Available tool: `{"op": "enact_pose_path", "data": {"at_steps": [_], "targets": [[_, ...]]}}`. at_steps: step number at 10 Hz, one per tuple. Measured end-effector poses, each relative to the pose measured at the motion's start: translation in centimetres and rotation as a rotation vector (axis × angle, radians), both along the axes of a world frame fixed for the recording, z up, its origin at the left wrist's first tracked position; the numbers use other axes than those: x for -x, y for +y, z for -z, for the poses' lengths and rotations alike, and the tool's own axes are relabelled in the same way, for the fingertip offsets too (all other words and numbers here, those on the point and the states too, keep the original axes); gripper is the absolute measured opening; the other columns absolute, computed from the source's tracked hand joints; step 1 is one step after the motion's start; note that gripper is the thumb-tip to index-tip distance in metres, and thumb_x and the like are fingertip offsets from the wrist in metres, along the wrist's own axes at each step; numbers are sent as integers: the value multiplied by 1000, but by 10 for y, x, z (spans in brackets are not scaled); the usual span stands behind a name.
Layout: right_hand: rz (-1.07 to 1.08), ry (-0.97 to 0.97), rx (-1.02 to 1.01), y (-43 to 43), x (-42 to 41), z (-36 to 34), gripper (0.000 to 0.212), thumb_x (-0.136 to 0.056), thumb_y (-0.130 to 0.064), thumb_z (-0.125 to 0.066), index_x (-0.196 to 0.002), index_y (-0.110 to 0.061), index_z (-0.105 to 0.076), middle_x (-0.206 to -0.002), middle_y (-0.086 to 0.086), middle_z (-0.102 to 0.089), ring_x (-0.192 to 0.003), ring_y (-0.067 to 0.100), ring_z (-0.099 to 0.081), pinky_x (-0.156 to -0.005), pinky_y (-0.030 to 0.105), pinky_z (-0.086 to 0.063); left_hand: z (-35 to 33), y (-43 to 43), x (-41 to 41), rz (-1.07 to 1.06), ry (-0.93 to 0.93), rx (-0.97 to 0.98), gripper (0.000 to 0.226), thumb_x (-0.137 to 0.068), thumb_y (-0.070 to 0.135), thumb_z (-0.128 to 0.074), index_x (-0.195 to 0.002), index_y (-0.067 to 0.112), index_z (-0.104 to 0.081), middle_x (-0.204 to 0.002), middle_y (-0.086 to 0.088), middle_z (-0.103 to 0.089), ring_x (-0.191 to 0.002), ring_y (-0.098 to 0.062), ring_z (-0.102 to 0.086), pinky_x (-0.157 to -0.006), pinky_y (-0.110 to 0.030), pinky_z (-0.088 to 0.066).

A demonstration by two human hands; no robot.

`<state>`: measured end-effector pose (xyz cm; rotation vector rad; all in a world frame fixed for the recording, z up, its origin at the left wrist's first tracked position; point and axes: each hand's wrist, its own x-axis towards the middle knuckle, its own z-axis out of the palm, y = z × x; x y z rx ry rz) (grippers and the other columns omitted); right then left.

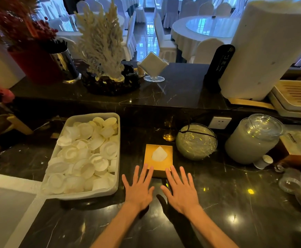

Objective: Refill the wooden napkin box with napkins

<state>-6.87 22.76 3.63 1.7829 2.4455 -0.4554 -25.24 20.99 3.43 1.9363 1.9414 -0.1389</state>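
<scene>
The wooden napkin box [165, 164] sits square on the dark marble counter [217, 203], lid on, with a white napkin tip [159, 154] poking up through its centre hole. My left hand [139, 187] lies flat with fingers spread, its fingertips at the box's near left corner. My right hand [180, 188] is spread the same way, fingertips at the near right corner. Neither hand holds anything. On the raised ledge behind stands a clear napkin holder [153, 66] full of white napkins.
A white tub [116, 188] of small white dishes stands left of the box. A glass bowl [196, 141], a lidded glass jar [253, 138] and small glasses [290, 180] crowd the right. A white tray [11, 204] lies at the near left. Coral ornament [101, 43] on the ledge.
</scene>
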Motion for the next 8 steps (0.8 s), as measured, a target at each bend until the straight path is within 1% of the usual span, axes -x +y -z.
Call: {"op": "enact_pose_path", "data": {"at_steps": [1, 2, 3, 4, 5, 6, 7, 8], "targets": [[10, 17, -19, 9, -1, 1, 83, -82, -74, 10, -154, -33, 12, -161, -6, 19, -151, 28, 15, -121, 49, 9, -3, 10, -2, -12, -15, 40, 74, -99, 50, -30, -149, 41, 24, -157, 11, 34, -147, -26, 28, -108, -75, 12], [-10, -8, 6, 10, 0, 4, 89, -75, -76, 18, -152, -31, 17, -161, -2, 21, -151, 29, 13, -121, 49, 7, -3, 12, -4, -23, -8, 68, 78, -99, 51, -33, -148, 42, 26, -156, 12, 36, -147, -28, 28, -106, -77, 11], [-18, 3, -2, 9, 1, 4, 94, -71, -76, 23, -152, -29, 19, -162, 1, 21, -152, 29, 12, -121, 49, 5, -5, 10, -9, -56, -43, 81, 80, -98, 50, -36, -148, 42, 26, -155, 12, 38, -147, -28, 27, -107, -78, 10], [10, -5, 20, 7, 2, 8, 88, -77, -76, 13, -152, -30, 21, -162, 0, 24, -151, 30, 13, -122, 51, 6, -7, 9, -13, -84, -78, 83, 83, -97, 51, -39, -147, 43, 27, -154, 12, 40, -147, -30, 26, -106, -79, 8], [25, -32, 47, 8, 4, 9, 87, -78, -75, 8, -152, -32, 22, -162, -1, 25, -151, 30, 15, -120, 53, 9, -8, 9, -11, -83, -61, 98, 85, -97, 51, -41, -146, 46, 27, -154, 13, 40, -148, -31, 23, -106, -80, 6], [32, -65, 66, 7, 3, 7, 82, -85, -76, 0, -150, -33, 23, -162, -1, 25, -151, 30, 14, -120, 54, 10, -16, 13, -8, -60, -14, 136, 81, -97, 49, -40, -147, 46, 24, -156, 12, 36, -150, -29, 18, -106, -80, 6], [26, -97, 99, 11, 2, -4, 76, -94, -69, -14, -152, -33, 20, -161, -3, 25, -151, 30, 15, -120, 55, 11, -32, 19, -10, -77, 1, 173, 72, -99, 49, -35, -151, 44, 13, -161, 11, 26, -151, -29, 13, -104, -81, 7], [13, -68, 133, 17, 8, -17, 75, -95, -68, -14, -156, -31, 7, -165, -2, 14, -150, 30, 19, -118, 54, 14, -45, 17, -10, -102, -27, 60, 60, -100, 46, -31, -155, 38, -10, -166, 8, -2, -153, -28, -2, -106, -78, 8]]}}
